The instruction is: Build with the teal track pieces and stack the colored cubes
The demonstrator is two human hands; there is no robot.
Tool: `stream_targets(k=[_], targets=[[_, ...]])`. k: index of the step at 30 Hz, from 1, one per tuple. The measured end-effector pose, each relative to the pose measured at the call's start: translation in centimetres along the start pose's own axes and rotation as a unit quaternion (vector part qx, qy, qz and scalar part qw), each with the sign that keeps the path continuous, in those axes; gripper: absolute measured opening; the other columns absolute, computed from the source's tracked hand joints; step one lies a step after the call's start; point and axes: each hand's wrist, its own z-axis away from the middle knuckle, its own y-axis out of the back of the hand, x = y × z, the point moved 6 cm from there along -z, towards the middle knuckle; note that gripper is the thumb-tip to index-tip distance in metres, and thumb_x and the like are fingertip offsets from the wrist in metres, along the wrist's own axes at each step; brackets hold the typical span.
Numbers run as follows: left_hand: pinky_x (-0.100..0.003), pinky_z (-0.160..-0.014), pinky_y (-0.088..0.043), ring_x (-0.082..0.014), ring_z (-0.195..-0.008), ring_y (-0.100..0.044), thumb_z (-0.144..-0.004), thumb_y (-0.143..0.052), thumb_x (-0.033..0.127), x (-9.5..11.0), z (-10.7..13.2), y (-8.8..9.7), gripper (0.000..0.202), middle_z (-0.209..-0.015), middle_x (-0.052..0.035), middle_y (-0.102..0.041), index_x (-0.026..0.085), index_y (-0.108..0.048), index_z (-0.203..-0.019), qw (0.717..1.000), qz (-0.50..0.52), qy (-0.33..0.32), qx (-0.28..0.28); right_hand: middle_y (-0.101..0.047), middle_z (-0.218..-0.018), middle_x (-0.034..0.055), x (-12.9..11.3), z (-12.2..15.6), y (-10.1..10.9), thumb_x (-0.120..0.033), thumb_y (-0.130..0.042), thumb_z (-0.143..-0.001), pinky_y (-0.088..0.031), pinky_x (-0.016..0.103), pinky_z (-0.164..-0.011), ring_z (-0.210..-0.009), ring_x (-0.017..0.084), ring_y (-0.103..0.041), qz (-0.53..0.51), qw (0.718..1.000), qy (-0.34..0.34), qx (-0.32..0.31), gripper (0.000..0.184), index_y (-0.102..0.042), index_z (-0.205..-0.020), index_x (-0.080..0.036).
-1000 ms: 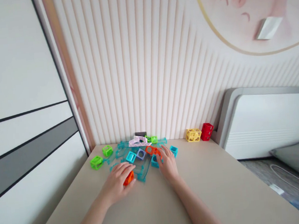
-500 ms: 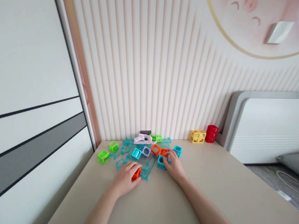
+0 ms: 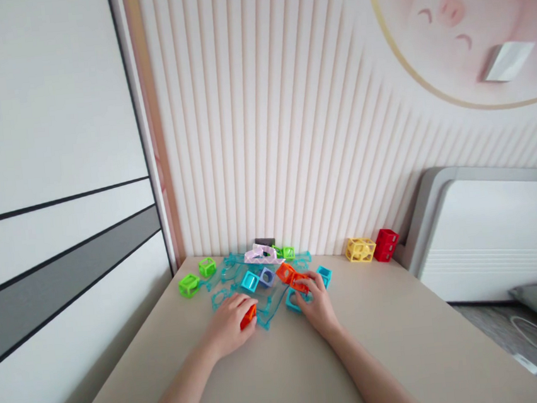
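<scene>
Two hands down on the beige table (image 3: 406, 353): left hand (image 3: 228, 324) curled around an orange cube (image 3: 248, 316) at the near edge of the clear teal pieces (image 3: 228, 278), right hand (image 3: 319, 305) gripping a second orange cube (image 3: 299, 282), teal cube (image 3: 291, 301) just beside its thumb.

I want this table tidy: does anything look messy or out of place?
Yes. The clear teal track pieces lie in a jumbled, overlapping heap by the wall, small cubes scattered among them. The yellow cube and red cube sit apart at the right. The left hand holds an orange block at the heap's edge. Nothing looks broken.
</scene>
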Motion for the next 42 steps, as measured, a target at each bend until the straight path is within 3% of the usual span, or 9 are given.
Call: stream_targets(k=[7,12,22,27,33,37,42], targets=[[-0.034,-0.094,-0.052,-0.0217,-0.102,-0.065,-0.090,-0.052,0.021,0.2,-0.1,0.4,0.032,-0.110,-0.0077,-0.069,0.022,-0.067,-0.118,0.999,0.036,0.009,0.030,-0.054,-0.126,0.0116,-0.8,0.3,-0.2,-0.019,-0.058,-0.087,-0.055,0.044,-0.097,-0.118,0.027,-0.058,0.035,0.997,0.064,-0.006,0.029,-0.070,-0.114,-0.026],[-0.034,-0.093,-0.053,-0.0224,-0.102,-0.067,-0.090,-0.050,0.020,0.2,-0.2,0.5,0.029,-0.108,-0.0087,-0.071,0.020,-0.069,-0.112,0.998,0.059,0.022,0.030,-0.056,-0.124,0.0117,-1.3,0.4,-0.2,-0.018,-0.057,-0.090,-0.054,0.046,-0.098,-0.118,0.028,-0.058,0.057,0.993,0.106,-0.003,0.031,-0.070,-0.117,-0.027],[-0.035,-0.089,-0.055,-0.0220,-0.096,-0.069,-0.093,-0.045,0.022,-0.6,-0.2,0.5,0.026,-0.104,-0.0085,-0.072,0.020,-0.067,-0.106,0.992,0.099,0.058,0.051,-0.052,-0.120,0.0099,0.5,0.5,-0.3,-0.016,-0.053,-0.089,-0.057,0.047,-0.091,-0.108,0.027,-0.060,0.094,0.994,0.051,0.004,0.041,-0.060,-0.126,-0.030],[-0.036,-0.090,-0.055,-0.0219,-0.097,-0.069,-0.095,-0.043,0.025,-1.0,-0.2,0.4,0.026,-0.104,-0.0084,-0.073,0.020,-0.066,-0.108,0.988,0.114,0.068,0.078,-0.052,-0.118,0.0110,0.5,0.6,-0.3,-0.014,-0.051,-0.089,-0.056,0.048,-0.091,-0.109,0.028,-0.059,0.116,0.991,0.065,0.003,0.052,-0.051,-0.139,-0.031],[-0.038,-0.093,-0.054,-0.0236,-0.103,-0.067,-0.094,-0.043,0.026,-0.2,-0.3,1.7,0.027,-0.108,-0.0115,-0.070,0.018,-0.066,-0.106,0.981,0.133,0.045,0.132,-0.056,-0.114,0.0104,-0.1,0.7,-0.2,-0.011,-0.053,-0.088,-0.057,0.048,-0.090,-0.108,0.029,-0.060,0.125,0.988,0.088,-0.003,0.057,-0.052,-0.140,-0.035],[-0.037,-0.100,-0.052,-0.0242,-0.114,-0.065,-0.092,-0.045,0.026,2.0,-0.9,1.3,0.030,-0.122,-0.0131,-0.068,0.018,-0.068,-0.109,0.984,0.153,-0.010,0.088,-0.057,-0.112,0.0097,-0.5,0.7,-0.4,-0.010,-0.051,-0.089,-0.058,0.047,-0.087,-0.104,0.028,-0.062,0.135,0.985,0.109,-0.007,0.056,-0.054,-0.139,-0.036],[-0.038,-0.100,-0.052,-0.0277,-0.114,-0.067,-0.083,-0.052,0.020,5.1,-2.6,-1.7,0.038,-0.148,-0.0125,-0.052,0.019,-0.069,-0.116,0.996,0.076,-0.008,-0.043,-0.058,-0.109,0.0100,-0.8,0.7,-0.4,-0.009,-0.050,-0.088,-0.059,0.046,-0.085,-0.102,0.029,-0.062,0.125,0.985,0.120,-0.010,0.058,-0.053,-0.140,-0.034]])
